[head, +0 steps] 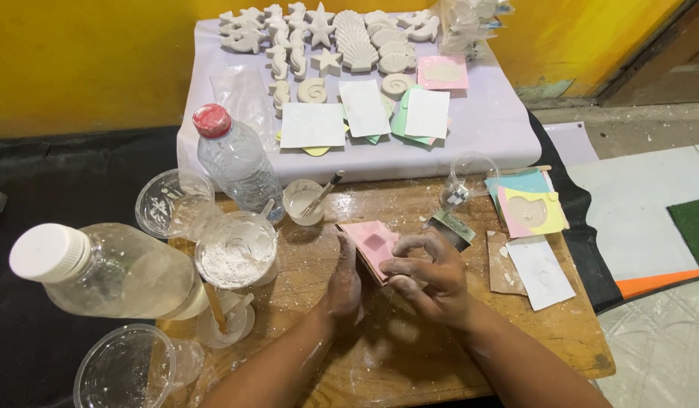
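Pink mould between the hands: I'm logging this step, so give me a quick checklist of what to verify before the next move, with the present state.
1. Pink mould gripped by both hands: ok, left hand at its edge, right hand over it.
2. Mould clear of the table: cannot tell.
3. Cup of white powder upright: ok.
4. Small cup with stirrer upright: ok.
5. Red-capped bottle closed: ok.
6. Table free of spilled powder: not ok, white dust shows.

Head-worn view, looking steeply down, close over table [561,332]
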